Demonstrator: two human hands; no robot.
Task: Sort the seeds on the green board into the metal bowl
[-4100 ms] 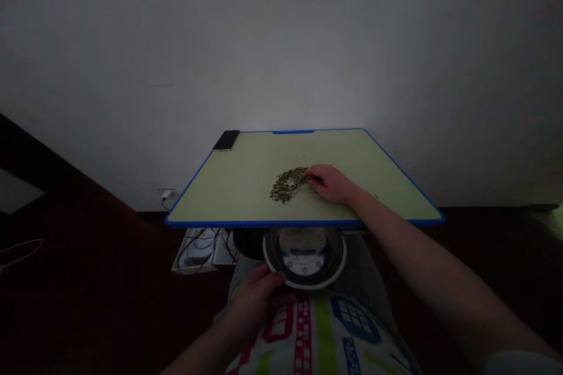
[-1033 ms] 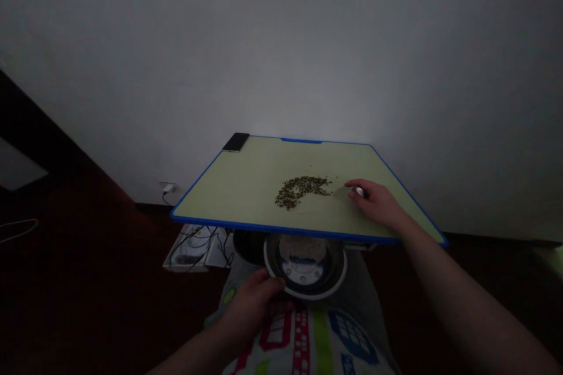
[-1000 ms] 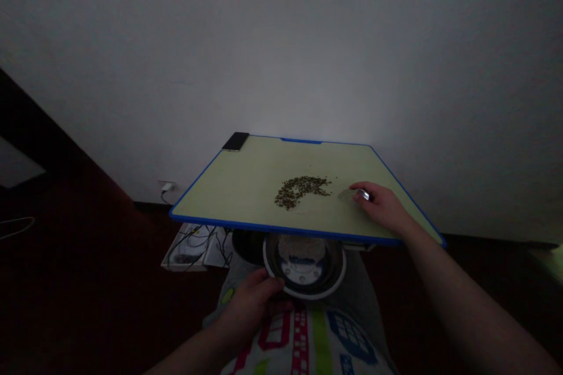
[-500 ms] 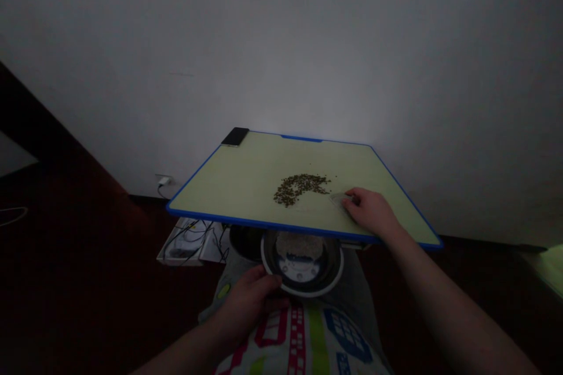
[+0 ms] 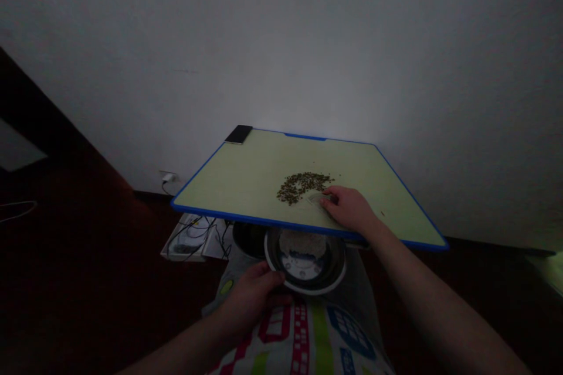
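Note:
My right hand [image 5: 350, 207] rests low over the pale yellow tabletop [image 5: 237, 181], fingers pinched on a thin, see-through flat piece [image 5: 314, 199] whose exact kind I cannot make out. Just beyond that piece lies a curved scatter of small brown grains or seeds [image 5: 294, 183]. My left hand [image 5: 254, 292] grips the near left rim of a metal bowl [image 5: 313, 289] in my lap, under the table's front edge. Inside the bowl is some pale grainy matter [image 5: 303, 241]. The far part of the bowl is hidden by the tabletop.
A dark phone or tablet [image 5: 238, 134] lies at the table's far left corner. A second dark container [image 5: 248, 240] stands behind the bowl. Cables lie in a white box [image 5: 182, 246] on the floor. A charger [image 5: 168, 177] is plugged into the wall [image 5: 281, 41].
My right hand has moved left with the clear piece, closer to the grains. A small dark speck now shows on the table at right. My left hand stays on the bowl.

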